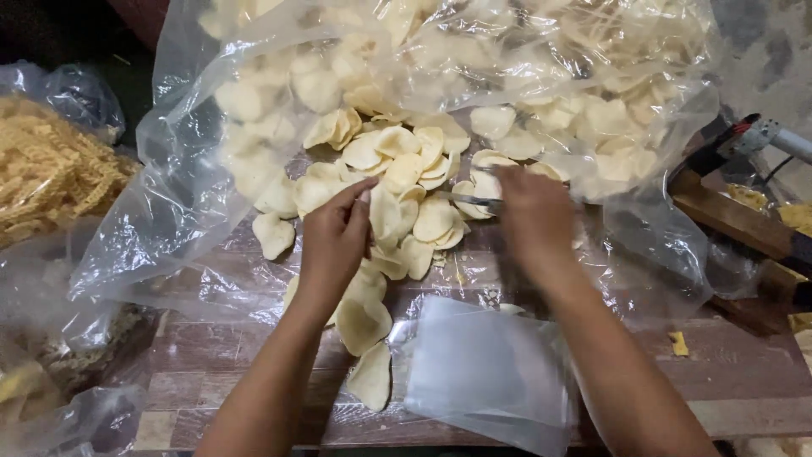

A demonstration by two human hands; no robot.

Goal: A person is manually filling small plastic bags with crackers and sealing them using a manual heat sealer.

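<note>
Head view: pale crackers (406, 182) spill from a large clear bag (194, 169) onto the wooden table (719, 381), lying directly under both hands. Left hand (336, 239) curls its fingers closed around one cracker. Right hand (533, 216) is blurred over the pile; whether it pinches anything cannot be told. Small clear bags (486, 372) lie near the wrists.

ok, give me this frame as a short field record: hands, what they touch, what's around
left hand: fingers pinching a pale cracker from the spilled pile
right hand: blurred, over the chips at the mouth of the bag; grip unclear
large clear plastic bag: open, full of pale round crackers, spilling onto the wooden table
small clear bags: flat stack near the table's front edge
yellow noodle-like snack: in another bag, far left
</note>
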